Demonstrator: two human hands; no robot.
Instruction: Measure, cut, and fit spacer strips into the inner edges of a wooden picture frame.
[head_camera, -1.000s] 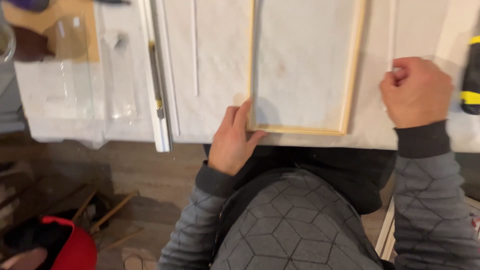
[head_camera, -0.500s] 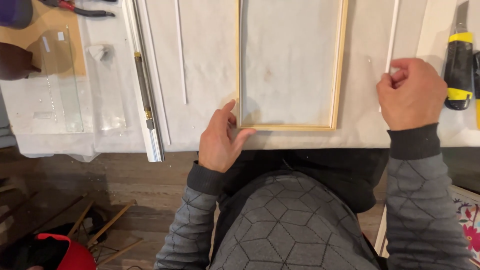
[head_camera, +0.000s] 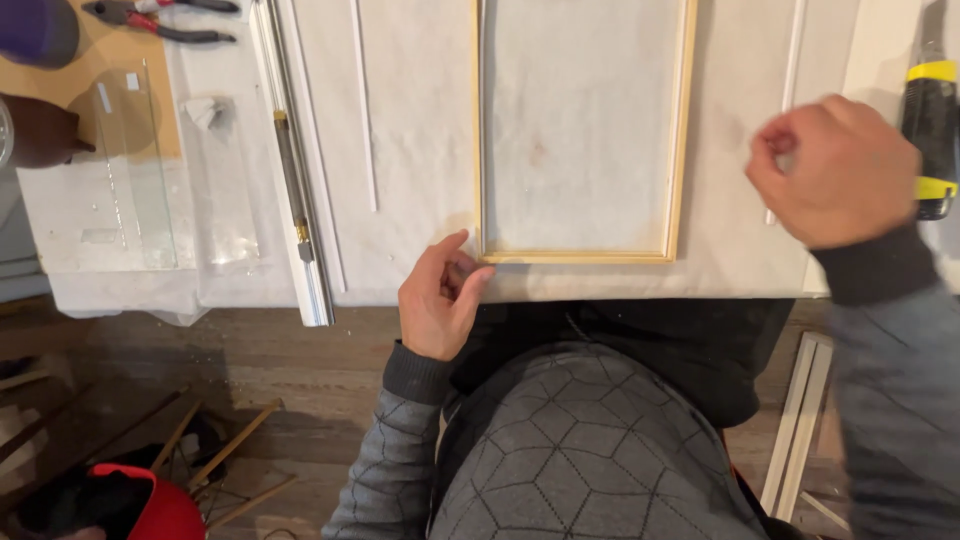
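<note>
Looking down from my head, I see the wooden frame (head_camera: 580, 130) lying flat on the white cloth-covered table (head_camera: 420, 150), straight ahead of me, its near rail running along the table's front edge. My left hand (head_camera: 440, 300) sits at the frame's near left corner. The fingers (head_camera: 462, 272) are loosely curled, thumb tip close to the corner and fingertips bent inward; they grip nothing, and I cannot tell whether they actually touch the wood or only hover just beside it.

My right hand (head_camera: 835, 170) is raised over the table to the right of the frame, clear of its right rail. It is blurred. The fingers are clenched, thumb and forefinger pinched together near the thin white strip (head_camera: 790, 100) that lies parallel to the frame's right side; whether they hold that strip or anything else I cannot tell.

Just past my right hand lies a black and yellow utility knife (head_camera: 930, 120), partly hidden by my knuckles. Left of the frame, another thin white strip (head_camera: 365, 110) lies on the cloth, then a long white moulding with a metal tool (head_camera: 292, 180) along it. Further left are clear glass sheets (head_camera: 140, 170), and pliers with red and black handles (head_camera: 160, 15) lie at the far edge. Below the table, on the wooden floor, is a red object (head_camera: 130, 505).
</note>
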